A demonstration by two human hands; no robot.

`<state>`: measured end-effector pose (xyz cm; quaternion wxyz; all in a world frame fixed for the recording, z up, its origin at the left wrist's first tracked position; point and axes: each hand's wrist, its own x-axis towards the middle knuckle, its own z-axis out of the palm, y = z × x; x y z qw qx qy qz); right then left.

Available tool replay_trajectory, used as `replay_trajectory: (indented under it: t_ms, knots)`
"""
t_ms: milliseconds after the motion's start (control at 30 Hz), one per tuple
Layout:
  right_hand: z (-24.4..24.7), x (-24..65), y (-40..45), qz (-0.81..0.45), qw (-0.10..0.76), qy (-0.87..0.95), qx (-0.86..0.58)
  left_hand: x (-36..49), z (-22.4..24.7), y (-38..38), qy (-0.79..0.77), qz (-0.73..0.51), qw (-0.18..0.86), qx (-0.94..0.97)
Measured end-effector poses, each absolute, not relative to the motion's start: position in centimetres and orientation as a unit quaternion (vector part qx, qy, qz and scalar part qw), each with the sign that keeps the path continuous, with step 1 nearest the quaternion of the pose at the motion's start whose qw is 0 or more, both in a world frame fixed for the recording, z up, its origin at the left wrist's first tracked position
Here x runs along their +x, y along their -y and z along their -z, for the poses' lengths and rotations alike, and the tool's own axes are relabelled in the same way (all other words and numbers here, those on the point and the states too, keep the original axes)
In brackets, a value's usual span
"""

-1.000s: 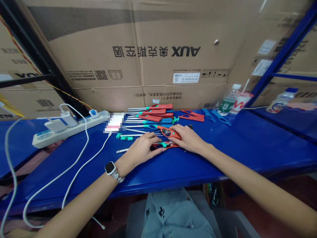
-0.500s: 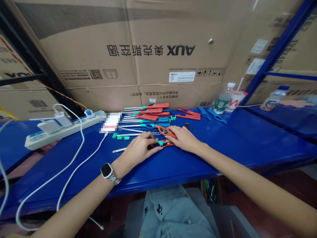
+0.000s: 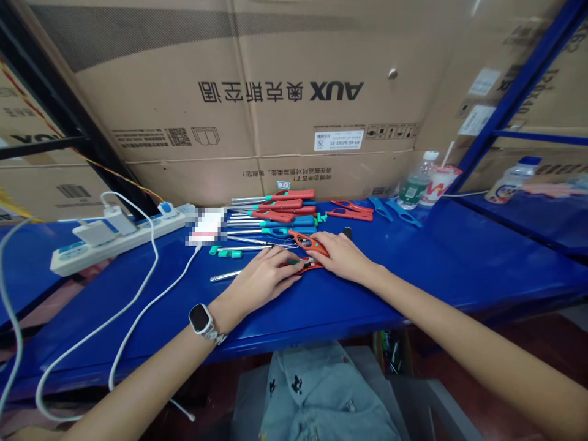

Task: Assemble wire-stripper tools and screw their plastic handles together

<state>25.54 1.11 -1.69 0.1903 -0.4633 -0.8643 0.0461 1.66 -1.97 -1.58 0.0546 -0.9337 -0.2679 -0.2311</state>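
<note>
My left hand (image 3: 264, 271), a watch on its wrist, pinches an opened orange long-reach lighter (image 3: 314, 264) lying on the blue table; its fingertips cover part of the inside. The lighter's metal tube (image 3: 225, 277) sticks out to the left from under this hand. My right hand (image 3: 345, 256) grips the lighter's right end. Under the right fingers also lies a loose orange shell half (image 3: 299, 237), just behind the lighter. Several red and blue lighters (image 3: 285, 215) are lined up farther back. Small green caps (image 3: 225, 253) rest left of them.
A phone (image 3: 206, 226) on a white cable and a power strip (image 3: 105, 245) with chargers lie at left. Red shell halves (image 3: 351, 212) and blue shell halves (image 3: 404, 214) lie back right, near a water bottle (image 3: 416, 184) and a cup (image 3: 438, 185). A cardboard box (image 3: 275, 135) stands behind.
My left fingers have shifted slightly right and now cover more of the green part inside the lighter. My right hand has stayed in place.
</note>
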Motion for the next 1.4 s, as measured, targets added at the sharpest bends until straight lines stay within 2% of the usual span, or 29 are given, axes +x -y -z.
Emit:
replay_trajectory:
  t_ms: [400, 600, 800, 933, 1033, 1200, 1400]
  knots:
    - [1.6, 25.6, -1.1, -0.046, 0.196, 0.867, -0.455, 1.6, 1.5, 1.7, 0.257, 0.228, 0.018, -0.939]
    - [1.1, 26.0, -1.1, -0.058, 0.269, 0.86, -0.431, 1.6, 1.8, 2.1, 0.293, 0.253, 0.004, -0.922]
    - [0.1, 26.3, -1.3, -0.19, 0.334, 0.848, -0.365, 0.8, 1.1, 2.3, 0.308, 0.341, -0.021, -0.888]
    - [-0.6, 26.1, -1.2, -0.251, 0.314, 0.84, -0.365, -0.2, 0.2, 2.1, 0.308, 0.448, -0.004, -0.839]
    - [-1.0, 25.5, -1.1, -0.259, 0.285, 0.859, -0.337, -0.8, -0.2, 2.0, 0.324, 0.483, -0.018, -0.813]
    - [-1.2, 24.6, -1.2, -0.226, 0.236, 0.891, -0.314, -1.8, -0.3, 1.6, 0.357, 0.479, -0.093, -0.797]
    - [-0.5, 24.3, -1.3, -0.22, 0.216, 0.895, -0.323, -2.1, -0.2, 1.3, 0.392, 0.427, -0.114, -0.807]
